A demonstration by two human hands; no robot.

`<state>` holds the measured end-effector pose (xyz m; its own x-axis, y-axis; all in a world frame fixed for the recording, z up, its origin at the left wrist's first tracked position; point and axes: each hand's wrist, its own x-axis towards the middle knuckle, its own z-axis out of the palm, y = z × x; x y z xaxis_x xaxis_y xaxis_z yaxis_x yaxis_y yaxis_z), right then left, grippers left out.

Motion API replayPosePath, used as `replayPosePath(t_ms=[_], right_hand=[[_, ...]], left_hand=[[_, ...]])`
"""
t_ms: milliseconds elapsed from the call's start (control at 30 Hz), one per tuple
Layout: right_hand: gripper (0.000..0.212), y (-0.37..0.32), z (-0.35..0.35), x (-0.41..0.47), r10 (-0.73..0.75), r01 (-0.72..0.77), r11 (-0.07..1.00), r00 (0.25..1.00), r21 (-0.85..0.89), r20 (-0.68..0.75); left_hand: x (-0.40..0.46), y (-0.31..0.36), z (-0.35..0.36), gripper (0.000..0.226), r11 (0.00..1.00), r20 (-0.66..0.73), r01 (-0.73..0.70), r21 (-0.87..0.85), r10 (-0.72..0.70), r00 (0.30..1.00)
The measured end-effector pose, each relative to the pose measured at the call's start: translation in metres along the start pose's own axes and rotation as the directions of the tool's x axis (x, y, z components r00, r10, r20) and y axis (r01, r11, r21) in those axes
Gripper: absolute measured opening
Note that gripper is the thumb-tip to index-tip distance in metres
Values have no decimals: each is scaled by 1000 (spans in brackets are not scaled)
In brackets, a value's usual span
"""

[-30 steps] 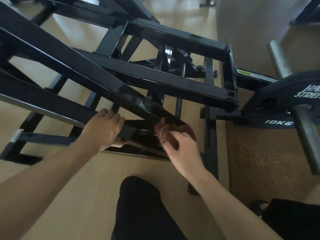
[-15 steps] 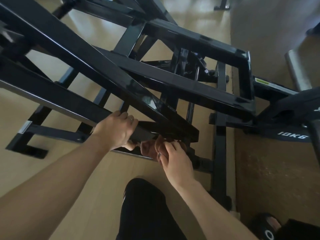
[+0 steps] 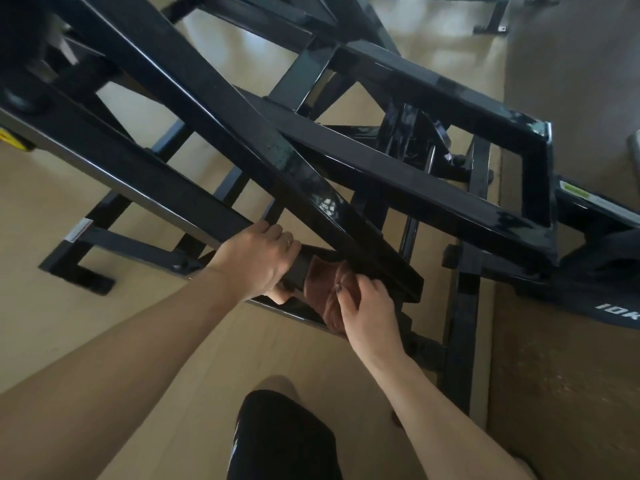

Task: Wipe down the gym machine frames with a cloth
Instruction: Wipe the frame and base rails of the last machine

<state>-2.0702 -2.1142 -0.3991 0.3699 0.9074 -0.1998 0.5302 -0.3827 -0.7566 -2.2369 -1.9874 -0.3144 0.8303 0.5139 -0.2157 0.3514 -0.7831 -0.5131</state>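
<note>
- Black gym machine frame [image 3: 221,109] fills most of view — several glossy square tubes crossing at angles, seen from above.
- L hand [image 3: 258,259] curled round the lower horiz. tube [image 3: 145,188] near its end; fingers over the top, thumb tip showing underneath. Ring on one finger.
- R hand [image 3: 369,308] grips a reddish-brown cloth [image 3: 323,287], bunched up, pressed against the same tube's end, just under the long diagonal tube [image 3: 311,192]. Fingers closed on the cloth; dark nail visible.
- Cloth sits between the two hands, touching frame; L hand just beside it.
- Diagonal tube shows smeary patches and glare approx. mid-length.
- Weight plate [image 3: 609,282] at R edge, marked "10K", partly cut off by frame edge.
- Light wood floor [image 3: 52,323] under machine; brown speckled mat [image 3: 561,393] to the R.
- Person's knee in black [image 3: 284,434] at bottom centre.
- White sticker [image 3: 79,230] on a low base bar, text too small to read.
</note>
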Motion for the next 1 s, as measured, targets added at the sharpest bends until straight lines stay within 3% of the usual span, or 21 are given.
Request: replayPosePath(t_ms=[133, 233, 333, 433, 600, 700, 833, 1000], right_hand=[[42, 0, -1, 1, -39, 39, 999, 998, 6, 42], [38, -12, 0, 1, -127, 127, 992, 991, -12, 40], [35, -37, 4, 7, -257, 257, 966, 964, 8, 61], [37, -44, 2, 11, -311, 312, 950, 942, 11, 123], [44, -33, -3, 14, -314, 321, 947, 931, -4, 185], [44, -39, -2, 17, -287, 279, 958, 937, 70, 200], [44, -56, 3, 24, -219, 145, 957, 930, 253, 295], [54, -75, 9, 28, -308, 89, 881, 853, 465, 420]], left_hand=[[0, 3, 7, 18, 999, -11, 33, 5, -32, 999], [1, 4, 4, 34, 999, 36, 46, -6, -46, 998], [1, 8, 1, 27, 994, 22, 76, -72, -74, 997], [3, 10, 2, 36, 977, 37, 143, -159, -139, 990], [-14, 17, -11, 82, 950, -26, 178, -255, -191, 981], [-42, 33, -28, 79, 903, -93, 286, -322, -330, 939], [-59, 48, -47, 75, 772, -39, 432, -465, -506, 862], [-60, 46, -51, 97, 739, 51, 450, -501, -494, 868]])
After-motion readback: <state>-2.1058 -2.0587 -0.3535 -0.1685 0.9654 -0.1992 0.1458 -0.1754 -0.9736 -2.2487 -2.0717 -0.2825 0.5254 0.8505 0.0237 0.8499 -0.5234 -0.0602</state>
